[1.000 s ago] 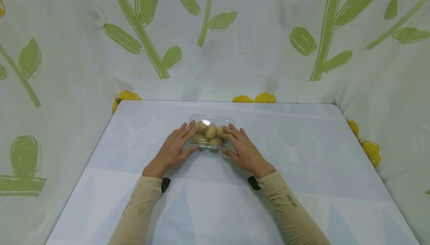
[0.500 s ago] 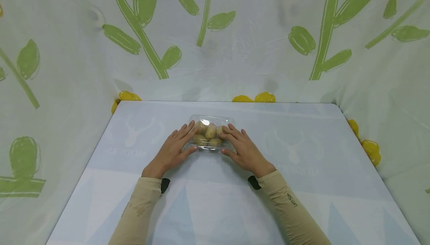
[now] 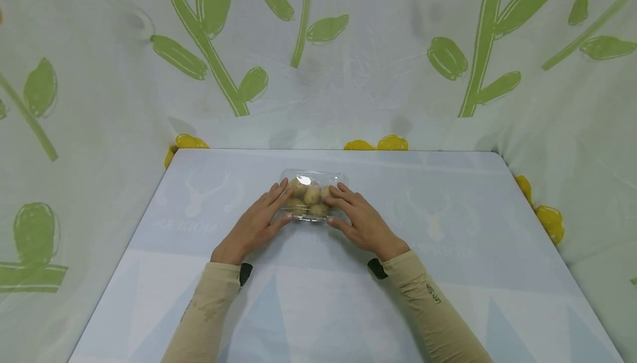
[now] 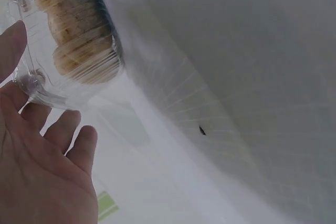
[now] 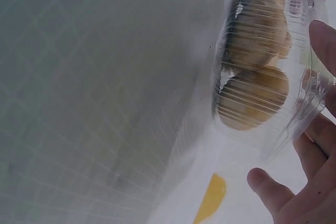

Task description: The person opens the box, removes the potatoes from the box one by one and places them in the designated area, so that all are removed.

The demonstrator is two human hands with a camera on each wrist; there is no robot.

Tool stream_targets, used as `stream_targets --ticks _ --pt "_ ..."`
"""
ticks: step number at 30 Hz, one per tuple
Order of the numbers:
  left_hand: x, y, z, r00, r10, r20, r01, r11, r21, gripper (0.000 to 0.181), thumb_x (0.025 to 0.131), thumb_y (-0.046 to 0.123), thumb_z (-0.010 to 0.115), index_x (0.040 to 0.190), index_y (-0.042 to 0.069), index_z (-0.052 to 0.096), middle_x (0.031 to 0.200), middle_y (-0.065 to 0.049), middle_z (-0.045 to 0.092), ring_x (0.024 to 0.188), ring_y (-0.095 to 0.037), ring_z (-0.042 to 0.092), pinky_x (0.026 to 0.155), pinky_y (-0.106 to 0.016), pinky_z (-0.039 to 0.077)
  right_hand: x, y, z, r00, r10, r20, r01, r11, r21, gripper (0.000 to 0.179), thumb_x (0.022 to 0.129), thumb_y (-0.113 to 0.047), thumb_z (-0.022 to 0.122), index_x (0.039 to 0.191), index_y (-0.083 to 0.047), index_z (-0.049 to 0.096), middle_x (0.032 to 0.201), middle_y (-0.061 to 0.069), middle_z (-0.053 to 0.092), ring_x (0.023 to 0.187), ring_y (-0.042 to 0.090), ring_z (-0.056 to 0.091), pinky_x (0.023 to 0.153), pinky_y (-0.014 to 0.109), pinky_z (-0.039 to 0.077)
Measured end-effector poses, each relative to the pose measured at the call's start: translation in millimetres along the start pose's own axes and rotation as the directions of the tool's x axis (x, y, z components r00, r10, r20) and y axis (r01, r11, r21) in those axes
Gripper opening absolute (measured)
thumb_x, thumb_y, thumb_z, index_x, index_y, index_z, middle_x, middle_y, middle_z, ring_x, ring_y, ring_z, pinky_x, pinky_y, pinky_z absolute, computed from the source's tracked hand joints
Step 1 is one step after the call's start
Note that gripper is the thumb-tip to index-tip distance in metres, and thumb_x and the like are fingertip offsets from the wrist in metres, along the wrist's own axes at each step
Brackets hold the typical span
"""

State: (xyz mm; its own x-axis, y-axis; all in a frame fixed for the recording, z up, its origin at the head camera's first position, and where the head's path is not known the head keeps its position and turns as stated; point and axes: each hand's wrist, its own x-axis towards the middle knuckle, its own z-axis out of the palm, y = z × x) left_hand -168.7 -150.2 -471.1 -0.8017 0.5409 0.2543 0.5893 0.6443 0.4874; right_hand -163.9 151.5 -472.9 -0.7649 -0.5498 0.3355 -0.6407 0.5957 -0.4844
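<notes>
A clear plastic box (image 3: 318,175) with several potatoes (image 3: 312,193) inside lies on the table, its lid down. My left hand (image 3: 255,222) is at the box's left end, fingers spread and nearly straight over the lid, thumb near the front edge. At the right end my right hand (image 3: 367,223) mirrors it, fingertips on the lid. In the left wrist view, the left fingers (image 4: 60,129) reach the box's rim, and ribbed plastic (image 4: 37,51) covers the potatoes. The right wrist view has the right thumb (image 5: 324,43) beside the lid, with one finger held away from the box.
The table (image 3: 318,319) has a pale blue and white cover with faint deer prints. Behind it and along both sides hangs a white curtain (image 3: 358,92) with green leaves and yellow flowers. Beige sleeves (image 3: 199,313) cover both forearms, with dark bands (image 3: 245,274) at the wrists.
</notes>
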Motion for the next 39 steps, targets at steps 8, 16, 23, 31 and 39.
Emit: stream_targets --ticks 8,16,23,31,39 --pt "0.1 3.9 -1.3 1.000 0.022 -0.013 -0.022 1.000 0.005 0.067 0.102 0.027 0.063 0.157 0.001 0.034 0.166 -0.013 0.024 0.148 -0.042 0.028 0.118 -0.055 0.028 -1.4 0 -1 1.000 0.005 0.007 -0.005 1.000 0.010 0.052 0.099 -0.031 0.068 0.144 -0.009 0.056 0.159 0.009 0.041 0.152 0.023 0.024 0.119 0.046 0.031" --pt "1.3 6.3 -2.4 1.000 -0.002 0.020 0.001 0.999 0.044 0.065 0.104 0.028 0.059 0.157 0.000 0.032 0.166 -0.011 0.021 0.149 -0.036 0.027 0.120 -0.052 0.026 -0.9 -3 -4 1.000 0.007 0.005 -0.008 0.999 0.051 0.050 0.099 -0.028 0.068 0.142 -0.006 0.058 0.157 0.013 0.042 0.152 0.027 0.025 0.120 0.046 0.030" --pt "2.7 9.2 -6.0 1.000 -0.015 0.027 0.014 0.998 0.055 0.064 0.104 0.026 0.059 0.157 0.000 0.034 0.165 -0.012 0.025 0.148 -0.036 0.030 0.121 -0.050 0.026 0.3 -3 -4 0.999 0.030 0.021 -0.031 0.997 0.065 0.049 0.100 -0.028 0.066 0.142 -0.005 0.058 0.158 0.011 0.041 0.153 0.025 0.023 0.121 0.045 0.028" --pt "4.7 11.4 -7.9 1.000 -0.013 0.025 0.011 0.998 0.065 0.064 0.104 0.026 0.060 0.157 0.001 0.035 0.165 -0.013 0.026 0.146 -0.038 0.033 0.119 -0.051 0.028 0.4 -3 -3 1.000 0.010 0.009 -0.010 0.999 0.050 0.045 0.103 -0.025 0.062 0.142 -0.004 0.057 0.158 0.013 0.042 0.152 0.027 0.024 0.121 0.044 0.028" --pt "3.6 10.7 -5.3 0.999 0.018 -0.026 -0.017 0.998 0.058 0.062 0.102 0.022 0.062 0.155 0.000 0.038 0.163 -0.015 0.030 0.144 -0.040 0.037 0.115 -0.050 0.036 0.6 -4 0 1.000 0.005 0.004 -0.005 1.000 0.028 0.044 0.105 -0.027 0.058 0.143 -0.004 0.056 0.158 0.013 0.041 0.153 0.025 0.023 0.121 0.042 0.026"
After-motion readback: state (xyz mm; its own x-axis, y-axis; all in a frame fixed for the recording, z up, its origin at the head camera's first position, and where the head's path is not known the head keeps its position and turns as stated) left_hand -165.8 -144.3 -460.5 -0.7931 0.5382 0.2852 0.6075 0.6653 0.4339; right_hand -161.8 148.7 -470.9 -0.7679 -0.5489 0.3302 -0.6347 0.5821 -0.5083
